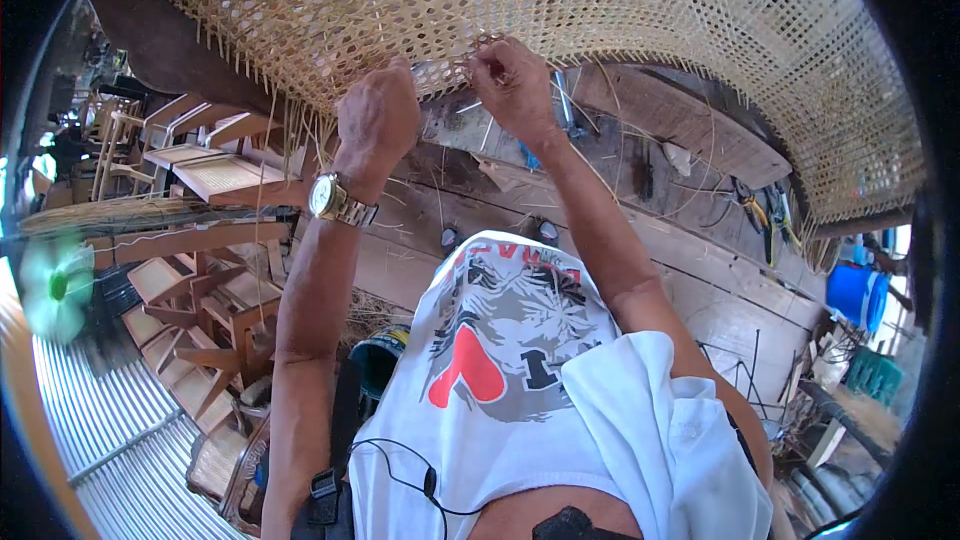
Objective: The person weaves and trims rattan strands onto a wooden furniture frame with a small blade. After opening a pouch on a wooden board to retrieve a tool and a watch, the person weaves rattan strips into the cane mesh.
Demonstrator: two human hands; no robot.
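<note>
A large sheet of woven cane webbing (pixel 430 0) arches across the top of the view, its lower edge fringed with loose strand ends. Both of my hands are at that edge. My left hand (pixel 378 120), below a wristwatch (pixel 340 200), is closed in a fist against the webbing; what its fingers hold is hidden. To its right, my right hand (pixel 515 90) has its fingers curled and pinched on a thin cane strand at the edge. A short stretch of webbing shows between the two hands.
Below the webbing lies a wooden bench (pixel 700 260) with scattered strands, pliers (pixel 752 212) and a blue-handled tool (pixel 565 105). Wooden chair frames (pixel 215 330) are piled at left, near a green fan (pixel 58 285). A blue container (pixel 857 295) stands at right.
</note>
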